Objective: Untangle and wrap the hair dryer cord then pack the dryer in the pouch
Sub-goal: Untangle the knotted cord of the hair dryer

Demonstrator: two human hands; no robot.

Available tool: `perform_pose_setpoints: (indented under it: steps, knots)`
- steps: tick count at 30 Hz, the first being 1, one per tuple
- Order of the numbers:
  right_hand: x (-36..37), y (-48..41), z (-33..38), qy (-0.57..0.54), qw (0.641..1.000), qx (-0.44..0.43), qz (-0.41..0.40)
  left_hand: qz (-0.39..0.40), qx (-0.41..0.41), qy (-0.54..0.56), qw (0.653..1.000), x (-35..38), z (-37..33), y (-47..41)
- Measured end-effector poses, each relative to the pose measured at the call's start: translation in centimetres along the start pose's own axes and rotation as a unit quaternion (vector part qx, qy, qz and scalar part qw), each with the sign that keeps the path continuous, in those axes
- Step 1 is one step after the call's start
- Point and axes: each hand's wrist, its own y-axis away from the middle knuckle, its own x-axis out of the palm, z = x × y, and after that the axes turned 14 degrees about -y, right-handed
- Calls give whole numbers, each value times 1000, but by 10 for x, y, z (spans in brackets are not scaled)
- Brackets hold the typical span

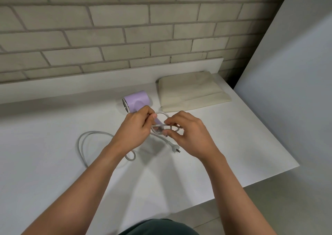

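The person wears a dark, greyish-green garment (158, 227), seen only as a rounded patch of plain, matte fabric at the bottom edge of the view; whether it is a shirt or trousers I cannot tell. Both arms are bare as far up as they show. The left forearm (86, 180) and right forearm (233, 186) are slender and widen toward the elbows. The left hand (136, 127) and right hand (188, 132) are bare too, with short, neatly trimmed nails on the fingers that show.
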Motion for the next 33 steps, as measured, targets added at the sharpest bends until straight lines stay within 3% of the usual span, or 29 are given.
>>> perform_pose_setpoints:
  steps: [5, 8, 11, 15, 18, 19, 21, 23, 25, 28, 33]
  knots:
    - [9, -2, -1, 108, 994, -16, 3, 11, 17, 17, 1000, -3, -3, 2]
    - [9, 0, 1, -39, 995, -5, -91, -5, -4, 32, 999, -3, 2, 5]
    - [-4, 2, 8, -235, 943, 62, -230, 5, -56, 116, 992, -1, 12, 9]
    - [-6, 6, 13, -366, 891, 149, -223, 35, -52, 187, 980, 1, 9, 13]
    - [-6, 6, 11, -392, 873, 198, -212, 32, -59, 226, 972, 0, 3, 10]
    - [-6, 6, 9, -369, 880, 216, -205, 33, -60, 231, 971, -1, 3, 8]
    - [-9, 7, 5, -218, 934, 212, -186, 29, -54, 227, 972, -1, 0, 6]
    - [-11, 8, 11, -5, 980, 129, -154, 21, -45, 213, 976, -3, -4, 4]
    - [-12, 3, 23, 117, 987, 10, -105, 21, -35, 201, 979, -4, -9, 4]
    - [-5, -7, 35, 182, 980, -72, -36, 15, -9, 198, 980, -8, -13, 4]
    - [-4, -14, 24, 181, 975, -107, -77, 20, 4, 207, 978, -13, -11, 9]
